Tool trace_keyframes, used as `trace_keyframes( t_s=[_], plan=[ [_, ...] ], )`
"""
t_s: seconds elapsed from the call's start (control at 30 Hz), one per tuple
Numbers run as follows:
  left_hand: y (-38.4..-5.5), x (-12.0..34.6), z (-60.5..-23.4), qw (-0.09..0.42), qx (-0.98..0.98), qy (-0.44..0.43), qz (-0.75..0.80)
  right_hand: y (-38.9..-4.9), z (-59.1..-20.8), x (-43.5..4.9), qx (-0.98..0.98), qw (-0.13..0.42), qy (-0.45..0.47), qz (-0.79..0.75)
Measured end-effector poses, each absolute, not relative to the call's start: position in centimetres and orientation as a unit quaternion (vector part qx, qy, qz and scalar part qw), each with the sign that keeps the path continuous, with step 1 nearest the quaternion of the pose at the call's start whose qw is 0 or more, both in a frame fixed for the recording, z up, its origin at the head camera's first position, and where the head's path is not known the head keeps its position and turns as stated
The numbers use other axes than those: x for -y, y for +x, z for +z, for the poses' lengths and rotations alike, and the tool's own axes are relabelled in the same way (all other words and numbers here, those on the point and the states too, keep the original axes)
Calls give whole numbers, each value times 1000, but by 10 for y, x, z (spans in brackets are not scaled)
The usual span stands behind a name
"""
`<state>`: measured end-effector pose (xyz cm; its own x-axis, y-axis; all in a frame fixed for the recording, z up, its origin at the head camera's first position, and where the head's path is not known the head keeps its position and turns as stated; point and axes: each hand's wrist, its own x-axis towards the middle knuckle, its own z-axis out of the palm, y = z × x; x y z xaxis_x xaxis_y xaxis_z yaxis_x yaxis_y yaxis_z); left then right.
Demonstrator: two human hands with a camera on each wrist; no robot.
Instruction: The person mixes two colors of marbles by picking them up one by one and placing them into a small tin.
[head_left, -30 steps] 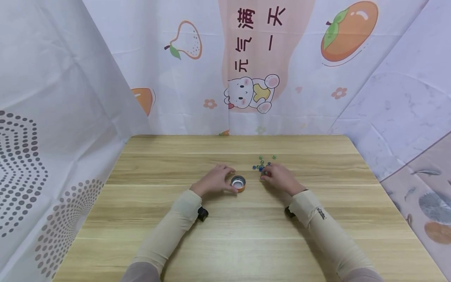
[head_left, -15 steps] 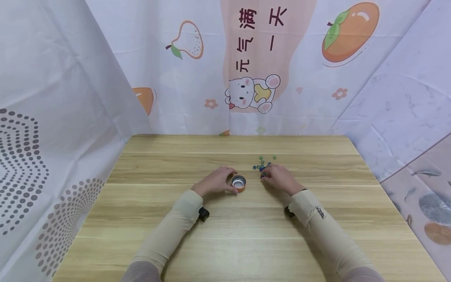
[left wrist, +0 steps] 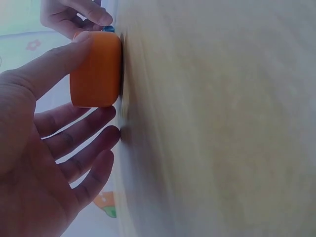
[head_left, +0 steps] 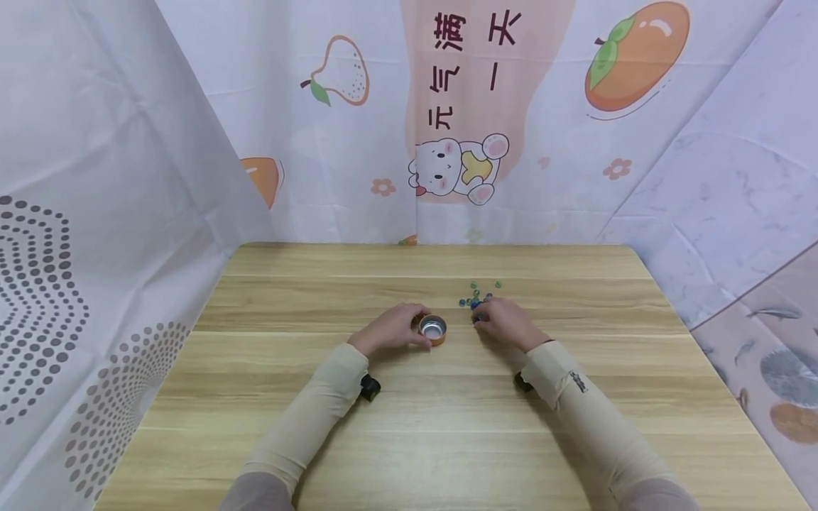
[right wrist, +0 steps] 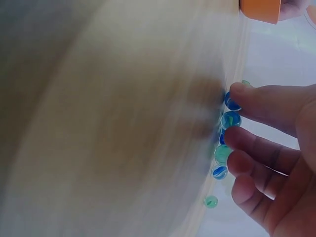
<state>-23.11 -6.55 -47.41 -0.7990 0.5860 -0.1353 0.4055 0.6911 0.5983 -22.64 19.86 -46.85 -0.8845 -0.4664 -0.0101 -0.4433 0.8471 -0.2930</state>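
Note:
A small round orange tin [head_left: 433,331], silvery inside, stands on the wooden table. My left hand [head_left: 397,330] holds it from the left; in the left wrist view the thumb [left wrist: 61,61] lies along one side of the tin, with the fingertips at the opposite side. To the right, my right hand [head_left: 507,323] is among several blue and green glass marbles. In the right wrist view its thumb [right wrist: 269,101] touches a dark blue marble [right wrist: 231,101], and a blue-green marble [right wrist: 231,120] sits between thumb and index finger. The fingers are spread slightly apart.
More marbles lie beyond the right hand, among them a green marble [head_left: 498,284] and another green marble [head_left: 473,284] farther back. The wooden table [head_left: 422,426] ends at a printed curtain [head_left: 345,163] behind, with cloth sheets on both sides.
The left hand has come in a little closer around the tin. The right hand stays over the marbles with only slight finger movement.

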Motion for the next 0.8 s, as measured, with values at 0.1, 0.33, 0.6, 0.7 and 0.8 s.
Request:
trace_keyframes(
  t_s=[0.1,0.33,0.6,0.7,0.8],
  plan=[
    [-231,65,-473,160,-905,266,289,-227,-468,-198,-960,36,-241,-138],
    [-230,64,-472,156,-907,253,298,-228,-470,-199,-959,39,-242,-142],
    [-232,60,-472,145,-915,241,289,-228,-469,-199,-959,42,-231,-156],
    [-232,58,-473,145,-917,236,288,-228,-468,-198,-960,49,-222,-166],
    [-232,56,-473,144,-917,231,293,-229,-466,-198,-958,53,-216,-181]
  ],
)
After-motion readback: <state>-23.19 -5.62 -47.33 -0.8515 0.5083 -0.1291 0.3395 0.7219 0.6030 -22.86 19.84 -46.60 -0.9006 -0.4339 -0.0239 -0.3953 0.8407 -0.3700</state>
